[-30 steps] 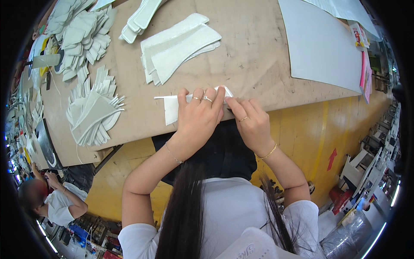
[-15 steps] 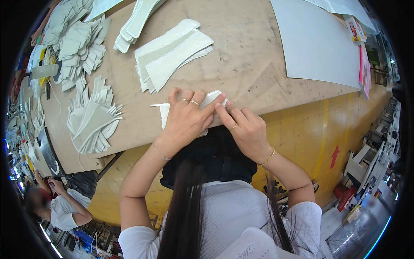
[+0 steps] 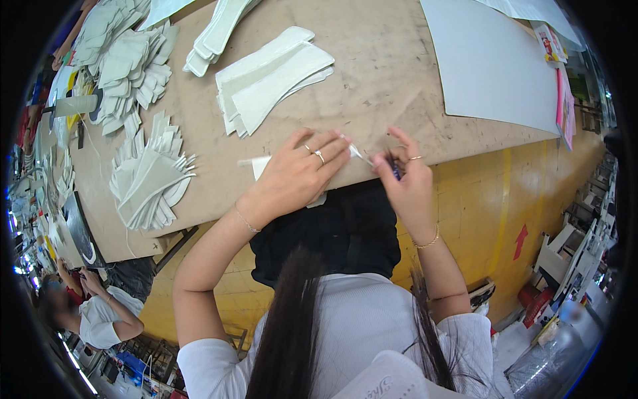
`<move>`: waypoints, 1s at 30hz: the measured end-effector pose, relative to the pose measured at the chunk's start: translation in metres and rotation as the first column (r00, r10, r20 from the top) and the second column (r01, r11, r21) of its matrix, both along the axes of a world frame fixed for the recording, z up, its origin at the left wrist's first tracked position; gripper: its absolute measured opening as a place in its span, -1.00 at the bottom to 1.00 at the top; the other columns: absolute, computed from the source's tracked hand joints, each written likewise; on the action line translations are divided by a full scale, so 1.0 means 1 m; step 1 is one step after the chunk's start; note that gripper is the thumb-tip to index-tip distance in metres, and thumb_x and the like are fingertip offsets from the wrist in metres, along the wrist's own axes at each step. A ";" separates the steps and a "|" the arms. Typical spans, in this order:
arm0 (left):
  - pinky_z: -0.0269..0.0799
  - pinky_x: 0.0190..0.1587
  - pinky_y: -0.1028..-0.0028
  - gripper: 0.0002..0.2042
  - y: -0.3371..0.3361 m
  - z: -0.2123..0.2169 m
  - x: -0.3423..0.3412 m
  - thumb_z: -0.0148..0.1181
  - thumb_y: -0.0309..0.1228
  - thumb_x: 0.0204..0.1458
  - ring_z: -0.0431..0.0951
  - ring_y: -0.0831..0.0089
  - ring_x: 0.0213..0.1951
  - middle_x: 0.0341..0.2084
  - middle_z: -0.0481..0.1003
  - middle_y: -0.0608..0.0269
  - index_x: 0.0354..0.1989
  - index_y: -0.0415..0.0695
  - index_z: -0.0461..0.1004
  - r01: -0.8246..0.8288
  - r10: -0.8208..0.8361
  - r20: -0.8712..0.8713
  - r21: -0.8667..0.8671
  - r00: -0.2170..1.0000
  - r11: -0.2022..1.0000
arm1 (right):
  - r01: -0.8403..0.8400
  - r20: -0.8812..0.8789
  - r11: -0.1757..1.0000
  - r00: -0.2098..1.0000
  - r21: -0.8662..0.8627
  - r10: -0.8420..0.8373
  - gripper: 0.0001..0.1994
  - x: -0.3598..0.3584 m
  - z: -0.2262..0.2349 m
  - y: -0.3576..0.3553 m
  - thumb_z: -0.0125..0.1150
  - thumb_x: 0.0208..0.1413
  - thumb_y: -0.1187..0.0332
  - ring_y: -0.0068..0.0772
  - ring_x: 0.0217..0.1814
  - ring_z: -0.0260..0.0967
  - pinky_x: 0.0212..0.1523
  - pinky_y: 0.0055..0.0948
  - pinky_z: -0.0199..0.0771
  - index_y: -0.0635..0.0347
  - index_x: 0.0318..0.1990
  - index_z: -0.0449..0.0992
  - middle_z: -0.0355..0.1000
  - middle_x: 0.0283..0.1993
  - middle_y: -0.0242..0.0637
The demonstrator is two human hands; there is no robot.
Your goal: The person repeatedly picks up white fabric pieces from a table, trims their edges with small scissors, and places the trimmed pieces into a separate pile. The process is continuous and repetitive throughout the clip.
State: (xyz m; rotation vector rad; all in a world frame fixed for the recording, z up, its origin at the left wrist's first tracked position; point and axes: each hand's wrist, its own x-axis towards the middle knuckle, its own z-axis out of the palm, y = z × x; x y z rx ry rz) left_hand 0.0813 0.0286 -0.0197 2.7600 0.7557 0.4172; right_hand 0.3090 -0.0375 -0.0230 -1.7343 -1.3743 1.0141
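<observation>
White, flat material shows as a panel (image 3: pixel 260 167) beneath the left hand (image 3: pixel 298 171), whose fingers lie extended and close together over it; whether they also pinch it, I cannot tell. From their tips a narrow white strip (image 3: pixel 359 156) runs toward the right hand (image 3: pixel 409 178), its fingers curled around a small dark tool (image 3: pixel 397 171), blurred. Beyond the left fingers, curved-edged pale pieces (image 3: pixel 279 83) overlap on the smudged brown tabletop (image 3: pixel 372 86).
</observation>
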 end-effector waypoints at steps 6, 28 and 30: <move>0.34 0.18 0.18 -0.54 -0.027 0.010 -0.014 0.28 -0.49 0.01 0.45 0.15 0.16 0.19 0.47 0.18 0.16 -0.22 0.50 -0.348 0.349 -0.090 0.020 0.933 0.937 | 0.187 0.058 0.961 0.982 -0.203 -0.179 -0.73 0.019 0.036 0.029 0.34 0.23 0.39 -0.42 -0.51 0.41 -0.39 -0.43 0.45 0.28 0.04 0.59 0.55 -0.47 -0.27; 0.37 0.02 0.28 -0.62 -0.033 0.004 -0.026 0.18 -0.49 -0.01 0.46 0.21 -0.02 0.11 0.49 0.16 0.05 -0.18 0.50 -0.316 0.317 -0.009 0.032 0.948 0.948 | -0.253 0.043 0.955 0.964 -0.157 0.262 -0.75 -0.042 0.032 0.022 0.30 0.25 0.35 -0.12 -0.51 0.46 -0.38 -0.25 0.44 0.36 -0.04 0.60 0.51 -0.51 -0.06; 0.38 0.05 0.26 -0.58 -0.032 0.003 -0.028 0.19 -0.55 -0.05 0.47 0.19 0.00 0.13 0.49 0.15 0.07 -0.18 0.50 -0.310 0.310 0.004 -0.003 0.951 0.951 | -0.247 0.005 0.940 0.967 -0.237 0.256 -0.73 -0.044 0.033 0.022 0.29 0.27 0.32 -0.15 -0.52 0.44 -0.40 -0.28 0.40 0.36 -0.02 0.62 0.49 -0.51 -0.03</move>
